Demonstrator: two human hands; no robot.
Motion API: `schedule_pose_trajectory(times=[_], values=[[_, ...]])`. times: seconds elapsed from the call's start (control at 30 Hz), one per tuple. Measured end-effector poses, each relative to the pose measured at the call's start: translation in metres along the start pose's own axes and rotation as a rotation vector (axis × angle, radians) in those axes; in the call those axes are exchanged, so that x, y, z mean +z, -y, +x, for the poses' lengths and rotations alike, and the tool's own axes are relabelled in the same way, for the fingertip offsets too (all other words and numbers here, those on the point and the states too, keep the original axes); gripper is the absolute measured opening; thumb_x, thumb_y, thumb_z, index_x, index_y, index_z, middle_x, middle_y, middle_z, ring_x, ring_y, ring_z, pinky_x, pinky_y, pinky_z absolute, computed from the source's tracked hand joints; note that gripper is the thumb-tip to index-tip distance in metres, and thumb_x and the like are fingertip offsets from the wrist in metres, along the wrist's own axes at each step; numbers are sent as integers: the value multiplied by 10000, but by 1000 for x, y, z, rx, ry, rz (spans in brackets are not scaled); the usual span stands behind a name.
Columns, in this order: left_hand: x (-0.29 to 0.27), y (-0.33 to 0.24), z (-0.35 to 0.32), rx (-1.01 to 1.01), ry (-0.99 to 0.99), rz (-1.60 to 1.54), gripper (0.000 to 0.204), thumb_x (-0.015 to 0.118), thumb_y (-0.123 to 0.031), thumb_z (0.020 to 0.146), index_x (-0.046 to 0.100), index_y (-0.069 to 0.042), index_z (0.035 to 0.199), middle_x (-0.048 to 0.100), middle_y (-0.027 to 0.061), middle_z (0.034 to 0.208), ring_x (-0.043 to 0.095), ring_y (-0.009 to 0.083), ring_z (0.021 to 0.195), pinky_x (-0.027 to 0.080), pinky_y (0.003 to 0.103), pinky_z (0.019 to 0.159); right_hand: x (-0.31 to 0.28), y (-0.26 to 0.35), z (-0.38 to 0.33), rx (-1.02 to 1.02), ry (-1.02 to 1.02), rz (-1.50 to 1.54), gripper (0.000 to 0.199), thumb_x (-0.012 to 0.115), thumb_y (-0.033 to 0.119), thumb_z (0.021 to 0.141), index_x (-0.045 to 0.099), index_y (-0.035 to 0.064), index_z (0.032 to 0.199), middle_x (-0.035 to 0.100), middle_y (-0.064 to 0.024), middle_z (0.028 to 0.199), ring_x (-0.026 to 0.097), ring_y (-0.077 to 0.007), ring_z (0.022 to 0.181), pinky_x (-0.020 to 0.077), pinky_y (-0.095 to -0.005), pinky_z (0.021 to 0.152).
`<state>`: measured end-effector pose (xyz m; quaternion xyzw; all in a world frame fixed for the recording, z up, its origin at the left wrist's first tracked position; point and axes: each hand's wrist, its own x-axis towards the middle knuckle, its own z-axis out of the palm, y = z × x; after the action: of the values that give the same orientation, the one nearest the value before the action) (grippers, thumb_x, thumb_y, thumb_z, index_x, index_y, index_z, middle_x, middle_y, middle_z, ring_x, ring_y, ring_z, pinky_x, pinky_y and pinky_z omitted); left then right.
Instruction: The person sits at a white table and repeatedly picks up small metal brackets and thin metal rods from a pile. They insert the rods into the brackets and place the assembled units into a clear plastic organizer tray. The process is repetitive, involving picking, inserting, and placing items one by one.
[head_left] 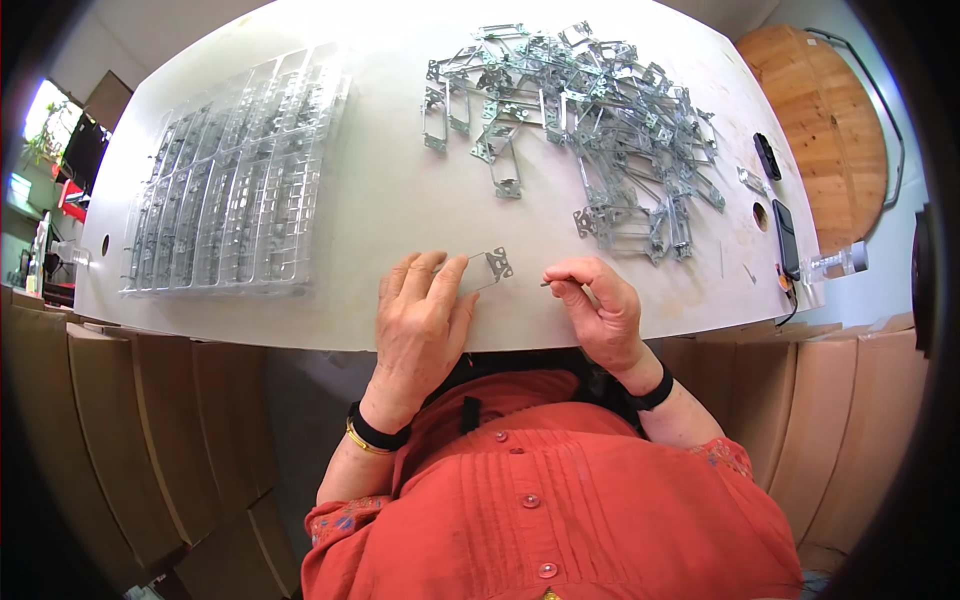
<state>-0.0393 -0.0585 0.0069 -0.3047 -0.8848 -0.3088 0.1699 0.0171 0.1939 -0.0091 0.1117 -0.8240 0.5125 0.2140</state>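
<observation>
A thin wire-and-plate metal bracket [499, 265] lies near the front edge of the white table. My left hand [418, 312] is closed over its left end, which the fingers hide, and the plate end with cut-outs sticks out to the right. Beside it, across a small gap, my right hand [604, 312] is closed in a pinch. A small, thin dark piece [546, 284] shows at its fingertips, too small to name. Farther back, a heap of similar metal brackets [600, 110] is tangled together.
Clear plastic trays [235, 180] with many compartments, filled with small metal parts, stand at the left. Along the right edge are a black phone-like device [786, 240], a small black object [767, 157] and a clear bottle [838, 263]. Cardboard boxes [130, 430] flank me below the table.
</observation>
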Motion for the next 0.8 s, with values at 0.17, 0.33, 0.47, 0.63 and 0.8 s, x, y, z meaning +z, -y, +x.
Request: schedule_pose_trajectory(times=[0.17, 0.33, 0.47, 0.63, 0.8], values=[[8, -1, -2, -61, -27, 68, 487, 818, -46, 876, 699, -3, 1346, 668, 213, 1380, 609, 417, 1312, 494, 508, 1101, 1, 1, -1, 52, 5, 61, 172, 739, -50, 1025, 745, 29, 1178, 760, -90, 1046, 735, -189, 892, 591, -309, 796], [13, -7, -1, -76, -32, 75, 563, 827, -62, 861, 660, 6, 1394, 647, 227, 1390, 596, 428, 1331, 442, 548, 1162, 1, 3, 3, 78, 46, 70, 161, 723, -52, 1033, 745, 29, 1170, 747, -77, 1013, 719, -153, 841, 583, -285, 755], [20, -15, 0, -70, -40, 68, 604, 827, -140, 884, 631, -14, 1442, 642, 228, 1382, 593, 417, 1344, 369, 609, 1230, 2, 6, -2, 124, 28, 60, 145, 713, -48, 1039, 747, 32, 1155, 733, -61, 971, 687, -123, 763, 572, -268, 703], [39, -18, -1, -29, -4, 85, 534, 782, -155, 934, 656, -47, 1441, 665, 176, 1321, 615, 359, 1326, 331, 617, 1261, 2, 5, -6, 155, 17, 102, 116, 702, -36, 1057, 734, 12, 1158, 729, -65, 1002, 681, -114, 770, 566, -258, 700], [41, -18, 0, 22, -6, 135, 426, 715, -166, 994, 682, -34, 1397, 688, 129, 1193, 670, 294, 1236, 294, 591, 1302, 1, 5, -7, 176, 31, 89, 107, 707, -22, 1064, 728, 15, 1163, 727, -62, 1009, 676, -110, 766, 563, -257, 698]])
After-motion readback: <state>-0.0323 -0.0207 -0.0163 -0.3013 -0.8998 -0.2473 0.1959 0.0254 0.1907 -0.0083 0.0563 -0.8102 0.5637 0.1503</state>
